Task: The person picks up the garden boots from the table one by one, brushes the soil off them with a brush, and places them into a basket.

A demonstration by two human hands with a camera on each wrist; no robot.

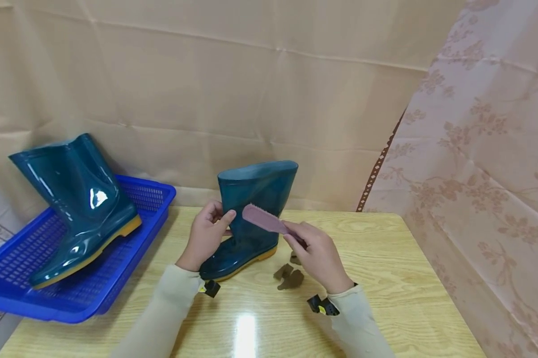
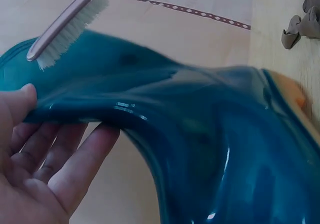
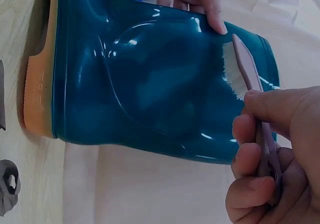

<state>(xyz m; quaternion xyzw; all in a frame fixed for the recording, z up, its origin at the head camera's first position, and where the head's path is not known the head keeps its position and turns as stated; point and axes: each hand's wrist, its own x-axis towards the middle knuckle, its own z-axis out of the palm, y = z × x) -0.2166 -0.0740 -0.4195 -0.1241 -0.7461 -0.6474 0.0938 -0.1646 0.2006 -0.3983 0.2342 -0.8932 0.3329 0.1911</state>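
Note:
A dark teal rubber boot (image 1: 260, 199) with a yellow sole stands upright on the table, its toe pointing to the near left. My left hand (image 1: 208, 231) holds the front of its shaft, thumb on the near face and fingers (image 2: 85, 154) behind it. My right hand (image 1: 317, 251) grips the handle of a mauve brush (image 1: 263, 219). White bristles (image 3: 233, 72) face the boot's shaft, close to the surface near the left thumb. Below the right hand, crumpled grey-brown scraps (image 1: 290, 276) lie on the table beside the heel.
At the left, a blue plastic basket (image 1: 159, 199) carries a second teal boot (image 1: 78, 199), which leans over its rim. Behind the wooden table (image 1: 367, 318) hangs a beige cloth (image 1: 197, 89). A floral cloth (image 1: 488, 199) borders the right side.

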